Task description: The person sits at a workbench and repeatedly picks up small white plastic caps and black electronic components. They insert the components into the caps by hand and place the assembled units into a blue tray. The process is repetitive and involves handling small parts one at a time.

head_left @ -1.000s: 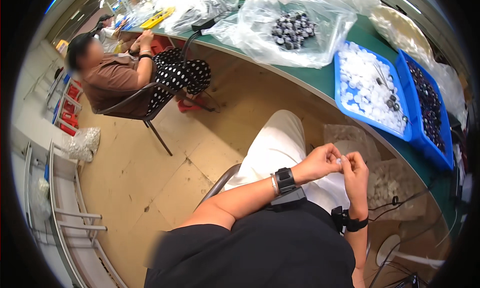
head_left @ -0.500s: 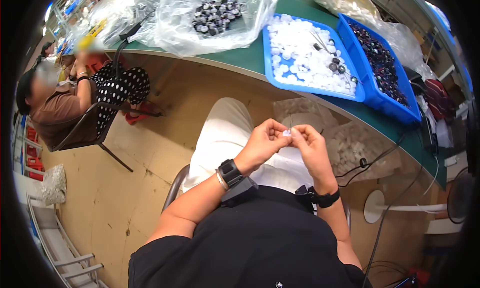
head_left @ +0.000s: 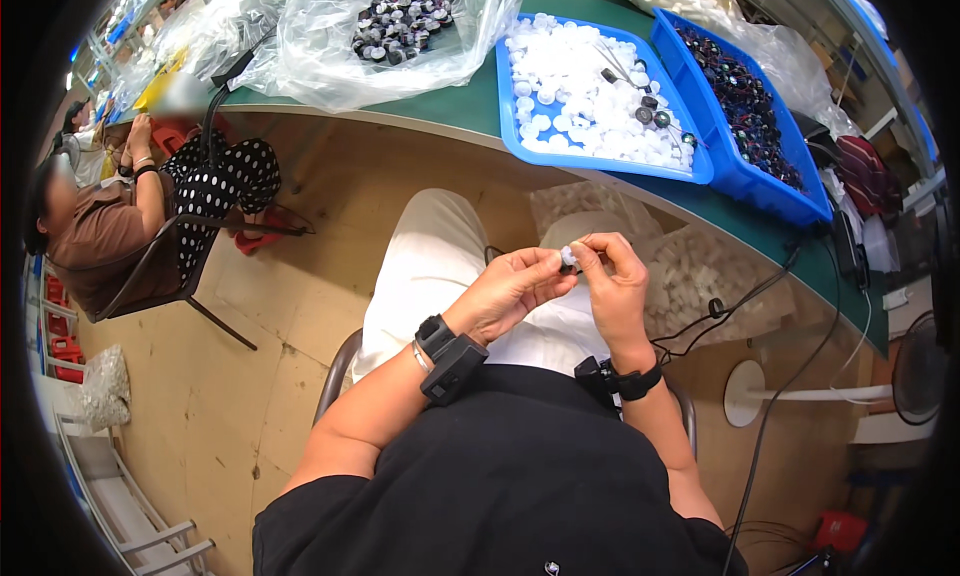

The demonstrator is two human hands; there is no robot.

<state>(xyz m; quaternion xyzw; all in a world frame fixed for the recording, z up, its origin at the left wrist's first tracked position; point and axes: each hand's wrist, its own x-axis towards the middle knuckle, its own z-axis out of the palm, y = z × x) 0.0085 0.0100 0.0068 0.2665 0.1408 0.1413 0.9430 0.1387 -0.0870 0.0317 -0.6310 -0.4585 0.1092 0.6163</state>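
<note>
Above my lap, a small translucent white cap (head_left: 569,256) with a dark part under it sits between my fingertips. My left hand (head_left: 512,294) pinches it from one side, thumb and forefinger together. From the other side my right hand (head_left: 617,288) grips it with thumb and bent fingers. The dark part is mostly hidden by the fingers. On the table ahead, a shallow blue tray (head_left: 590,165) holds many similar white caps (head_left: 550,66). Several black round pieces with thin wires (head_left: 648,111) lie on these caps.
A deeper blue bin (head_left: 765,198) of small dark parts stands right of the tray. Left of it, a transparent bag (head_left: 320,71) holds black-and-white pieces (head_left: 400,24). Bags of white parts (head_left: 690,276) lie under the green table (head_left: 483,101). A seated person (head_left: 110,226) is at left, a fan (head_left: 915,366) at right.
My hands have turned the cap, and its dark part now shows below it. The thin wire seen upright above the fingers no longer stands there. The view has shifted slightly.
</note>
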